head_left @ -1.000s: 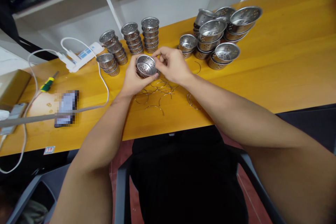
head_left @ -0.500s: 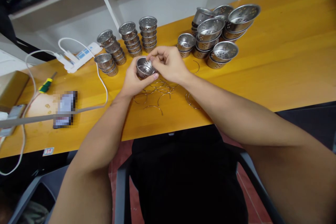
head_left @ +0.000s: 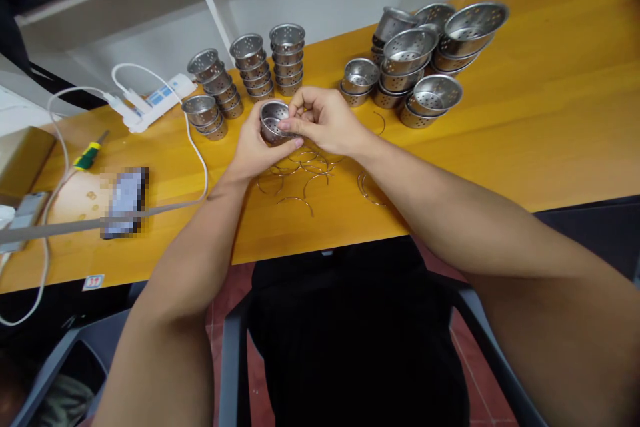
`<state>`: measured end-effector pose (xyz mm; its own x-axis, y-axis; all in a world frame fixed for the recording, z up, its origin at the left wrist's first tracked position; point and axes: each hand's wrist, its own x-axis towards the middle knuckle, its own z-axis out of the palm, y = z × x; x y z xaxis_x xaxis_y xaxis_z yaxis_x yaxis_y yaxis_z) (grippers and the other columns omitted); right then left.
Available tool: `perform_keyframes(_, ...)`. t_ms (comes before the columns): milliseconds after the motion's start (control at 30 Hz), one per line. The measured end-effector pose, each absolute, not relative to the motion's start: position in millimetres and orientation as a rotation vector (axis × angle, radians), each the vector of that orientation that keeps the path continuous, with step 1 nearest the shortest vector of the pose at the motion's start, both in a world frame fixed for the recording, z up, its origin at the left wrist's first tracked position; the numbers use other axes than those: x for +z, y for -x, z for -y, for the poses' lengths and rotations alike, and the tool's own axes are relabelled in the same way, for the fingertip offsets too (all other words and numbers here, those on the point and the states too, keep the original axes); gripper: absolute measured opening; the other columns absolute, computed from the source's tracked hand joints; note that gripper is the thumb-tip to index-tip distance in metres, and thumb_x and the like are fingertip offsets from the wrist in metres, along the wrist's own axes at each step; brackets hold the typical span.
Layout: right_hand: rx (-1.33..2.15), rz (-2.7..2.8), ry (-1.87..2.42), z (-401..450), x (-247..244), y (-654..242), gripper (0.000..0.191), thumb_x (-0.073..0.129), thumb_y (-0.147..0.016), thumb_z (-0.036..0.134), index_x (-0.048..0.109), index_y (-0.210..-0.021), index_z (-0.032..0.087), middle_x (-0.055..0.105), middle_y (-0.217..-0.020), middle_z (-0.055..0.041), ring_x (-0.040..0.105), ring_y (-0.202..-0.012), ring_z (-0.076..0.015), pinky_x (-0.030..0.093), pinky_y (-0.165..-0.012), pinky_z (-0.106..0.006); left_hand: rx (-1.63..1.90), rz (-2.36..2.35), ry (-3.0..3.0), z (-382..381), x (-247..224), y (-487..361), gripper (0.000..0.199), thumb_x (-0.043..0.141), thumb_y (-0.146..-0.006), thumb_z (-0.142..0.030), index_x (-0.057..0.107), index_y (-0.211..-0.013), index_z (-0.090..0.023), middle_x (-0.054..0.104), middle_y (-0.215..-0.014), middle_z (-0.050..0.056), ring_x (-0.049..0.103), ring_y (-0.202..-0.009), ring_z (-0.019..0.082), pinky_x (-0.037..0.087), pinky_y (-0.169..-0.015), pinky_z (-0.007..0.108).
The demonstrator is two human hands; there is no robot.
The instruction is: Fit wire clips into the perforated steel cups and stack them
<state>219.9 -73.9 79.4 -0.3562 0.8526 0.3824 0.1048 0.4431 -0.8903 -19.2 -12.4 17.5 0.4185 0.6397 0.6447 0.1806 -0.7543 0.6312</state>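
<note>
A small perforated metal cup (head_left: 274, 121) is gripped by my left hand (head_left: 255, 150), its open top tilted toward me. The fingers of my right hand (head_left: 327, 121) are pinched together at the cup's right rim; whatever they hold, if anything, is too small to make out. Several thin curved metal wires (head_left: 296, 200) lie on the yellow table (head_left: 525, 147) below my hands. Another curved wire (head_left: 384, 123) lies beyond my right wrist.
Stacked perforated cups (head_left: 249, 47) stand at the back left, and larger ones (head_left: 407, 50) at the back right. To the left are a power strip (head_left: 163, 103) with white cables, a screwdriver (head_left: 89, 155), a phone (head_left: 126, 203) and a box (head_left: 25, 160).
The fingers of my right hand have shifted slightly at the cup's rim, with the thumb now over its right side. The camera view has moved a little.
</note>
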Motion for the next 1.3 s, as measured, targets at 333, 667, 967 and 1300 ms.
perform_keyframes(333,0.995,1.722,0.884,75.7,80.7,-218.3,0.079,0.098,-0.092,0.100,0.063,-0.106,0.031,0.063,-0.090,-0.0026,0.067,-0.082,-0.0266,0.064,-0.066,-0.040,1.337,-0.755,-2.263,11.0,20.3,19.5,0.097,0.104,-0.084,-0.096,0.073,-0.146,-0.028,0.080,-0.132,0.008,0.084,-0.133,0.039,0.065,-0.134,0.069)
perform_keyframes(667,1.020,1.642,0.608,56.8,61.9,-213.4,0.080,0.111,-0.084,0.091,0.064,-0.097,0.028,0.061,-0.077,0.0036,0.057,-0.063,-0.0169,0.047,-0.049,-0.029,1.370,-0.718,-2.338,13.1,22.8,20.1,0.097,0.094,-0.090,-0.102,0.072,-0.148,-0.026,0.080,-0.131,0.009,0.083,-0.126,0.036,0.068,-0.128,0.065)
perform_keyframes(967,1.028,1.617,0.590,57.7,61.4,-212.6,0.082,0.109,-0.080,0.097,0.068,-0.095,0.028,0.064,-0.076,0.0027,0.055,-0.063,-0.0176,0.044,-0.050,-0.031,1.378,-0.717,-2.361,11.5,21.5,20.1,0.100,0.090,-0.089,-0.107,0.072,-0.147,-0.028,0.080,-0.128,0.008,0.085,-0.116,0.033,0.074,-0.116,0.060)
perform_keyframes(1300,0.788,1.710,0.706,52.4,60.9,-224.5,0.085,0.101,-0.085,0.103,0.075,-0.120,0.030,0.072,-0.102,-0.0029,0.072,-0.083,-0.0256,0.072,-0.076,-0.042,1.472,-0.726,-2.332,1.9,9.4,16.1,0.102,0.091,-0.094,-0.100,0.058,-0.162,-0.031,0.075,-0.147,0.011,0.081,-0.138,0.038,0.067,-0.130,0.065)
